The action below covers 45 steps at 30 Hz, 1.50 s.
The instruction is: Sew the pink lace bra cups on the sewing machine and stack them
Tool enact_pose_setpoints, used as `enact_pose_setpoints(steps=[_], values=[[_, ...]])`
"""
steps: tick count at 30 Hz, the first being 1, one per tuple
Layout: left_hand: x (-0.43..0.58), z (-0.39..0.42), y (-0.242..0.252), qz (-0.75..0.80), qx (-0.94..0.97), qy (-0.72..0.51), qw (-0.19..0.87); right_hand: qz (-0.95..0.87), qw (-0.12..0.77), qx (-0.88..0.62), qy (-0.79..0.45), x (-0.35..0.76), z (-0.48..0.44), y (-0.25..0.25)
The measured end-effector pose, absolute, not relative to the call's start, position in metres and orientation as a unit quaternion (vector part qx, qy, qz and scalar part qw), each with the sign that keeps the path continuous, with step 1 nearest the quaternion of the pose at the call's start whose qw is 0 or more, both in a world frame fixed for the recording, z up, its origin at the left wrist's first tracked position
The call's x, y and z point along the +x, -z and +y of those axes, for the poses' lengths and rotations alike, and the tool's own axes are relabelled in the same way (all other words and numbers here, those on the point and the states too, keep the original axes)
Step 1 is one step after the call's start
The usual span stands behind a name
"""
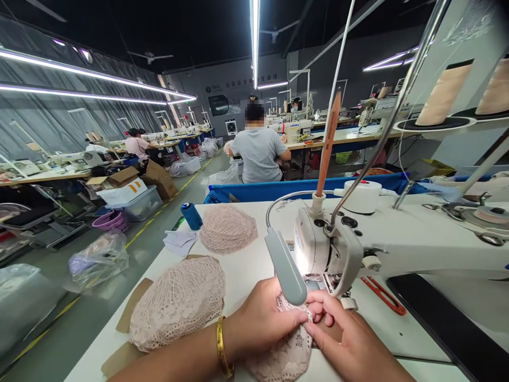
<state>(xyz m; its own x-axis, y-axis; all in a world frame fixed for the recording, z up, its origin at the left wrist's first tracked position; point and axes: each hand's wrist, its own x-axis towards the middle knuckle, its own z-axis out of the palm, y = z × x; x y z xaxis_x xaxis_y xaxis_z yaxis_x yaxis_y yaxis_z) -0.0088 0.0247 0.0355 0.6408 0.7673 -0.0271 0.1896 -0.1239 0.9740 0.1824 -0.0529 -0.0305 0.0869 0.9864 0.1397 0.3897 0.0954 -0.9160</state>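
My left hand [264,313], with a gold bangle at the wrist, pinches a pale pink lace piece [292,358] between thumb and fingers. Opposite it, my right hand [342,326] grips the edge of the same piece, its fingertips close to the left thumb. Part of the lace lies under the left hand and is hidden. Just beyond the fingers stands the head of a white sewing machine [314,239]. A grey lamp [287,268] hangs over the lace and covers the left fingertips. The needle cannot be made out.
Lace stacks [178,300] lie on the left of the white table, near a blue thread spool [191,216]. Red thread snips [384,296] and a long black object [441,323] lie right. A pencil [329,143] stands upright on the machine. Ahead sits a person in grey [258,154].
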Motion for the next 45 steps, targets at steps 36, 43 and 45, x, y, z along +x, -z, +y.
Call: enact_pose_setpoints(steps=[36,43,45], values=[[-0.007,0.016,-0.028,0.267,0.839,-0.308,0.36,-0.721,0.432,-0.519,-0.154,0.189,-0.052,0.038],[-0.005,0.014,-0.04,0.328,0.778,-0.246,0.477,-0.727,0.423,-0.521,-0.145,0.19,-0.051,0.041],[-0.005,0.014,-0.041,0.342,0.769,-0.236,0.486,-0.727,0.419,-0.523,-0.147,0.19,-0.052,0.041]])
